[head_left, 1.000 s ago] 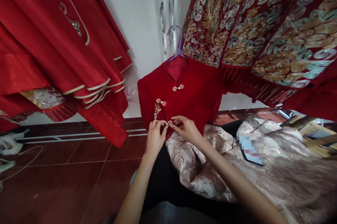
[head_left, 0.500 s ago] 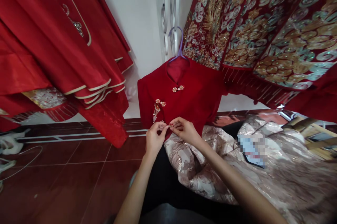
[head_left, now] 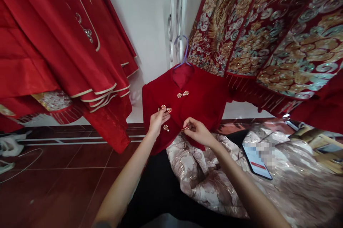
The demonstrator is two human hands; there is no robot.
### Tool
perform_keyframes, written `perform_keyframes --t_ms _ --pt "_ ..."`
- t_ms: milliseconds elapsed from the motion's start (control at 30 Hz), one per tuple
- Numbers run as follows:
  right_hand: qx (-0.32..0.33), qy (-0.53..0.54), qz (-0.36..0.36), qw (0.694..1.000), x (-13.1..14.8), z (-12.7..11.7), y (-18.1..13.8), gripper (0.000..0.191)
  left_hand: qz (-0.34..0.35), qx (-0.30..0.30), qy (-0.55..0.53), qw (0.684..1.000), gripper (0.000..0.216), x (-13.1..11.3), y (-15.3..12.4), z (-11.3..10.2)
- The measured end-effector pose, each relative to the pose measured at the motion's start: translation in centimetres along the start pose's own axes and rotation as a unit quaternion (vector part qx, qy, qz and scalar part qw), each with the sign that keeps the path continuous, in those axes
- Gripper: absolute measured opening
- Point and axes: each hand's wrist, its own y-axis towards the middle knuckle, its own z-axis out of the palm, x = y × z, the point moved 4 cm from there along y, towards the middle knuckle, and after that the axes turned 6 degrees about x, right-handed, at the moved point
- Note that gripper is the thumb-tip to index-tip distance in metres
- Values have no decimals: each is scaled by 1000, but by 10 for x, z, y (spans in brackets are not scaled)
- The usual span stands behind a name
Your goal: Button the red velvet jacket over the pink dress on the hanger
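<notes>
A red velvet jacket (head_left: 206, 89) with a stand collar hangs in front of me on a purple hanger (head_left: 185, 55). My left hand (head_left: 157, 122) is at its chest, fingertips closed together on a beaded flower clasp (head_left: 167, 109); the clasp's dangling tassel is hidden by the fingers. Below that hand, one half of another clasp (head_left: 166, 128) shows on the cloth. Near the lower front edge, my right hand (head_left: 197, 132) pinches a small beaded flower button (head_left: 185, 128) between thumb and fingers. A fastened flower clasp (head_left: 183, 94) sits below the collar.
Red garments (head_left: 102, 60) with pale piping hang at left, an embroidered, fringed garment (head_left: 257, 35) at right. Shiny patterned fabric (head_left: 214, 185) drapes beside me, with a phone (head_left: 258, 165) lying on it. White shoes (head_left: 10, 147) stand on the tiled floor (head_left: 66, 185).
My hands were together at the jacket's lower front and have parted. The left moved up to the chest clasp; the right shifted slightly right with the button. The camera view moved slightly.
</notes>
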Motion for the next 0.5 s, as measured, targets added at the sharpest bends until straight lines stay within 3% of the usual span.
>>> perform_keyframes --t_ms 500 --pt "33 15 -7 999 3 7 0 8 -31 47 -34 998 14 4 8 -2"
